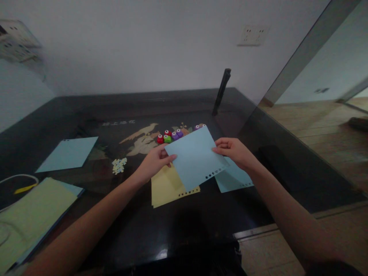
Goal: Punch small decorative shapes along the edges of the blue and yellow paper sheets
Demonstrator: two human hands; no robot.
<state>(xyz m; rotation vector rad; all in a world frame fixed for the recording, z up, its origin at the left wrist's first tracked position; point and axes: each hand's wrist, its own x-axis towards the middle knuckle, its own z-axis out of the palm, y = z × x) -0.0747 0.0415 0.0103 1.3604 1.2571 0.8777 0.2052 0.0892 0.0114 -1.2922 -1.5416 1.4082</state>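
A light blue sheet of paper (195,153) is held up between both hands, with a row of small punched shapes along its lower edge. My left hand (155,161) pinches its left side, thumb on top. On the right edge, my right hand (232,151) grips it between thumb and fingers. Yellow sheets (166,188), also with punched shapes along the bottom, lie partly under it. Another blue sheet (234,176) rests below my right hand. Behind the held sheet sit several small craft punches (167,138) in red, green and purple, partly covered by it.
The glossy black table (138,226) bears a blue sheet (69,153) at left and a pile of pale jigsaw-like pieces (119,165). Yellow and blue papers (31,214) and a white cable (21,175) are at the near left. A black upright post (221,92) stands at the back.
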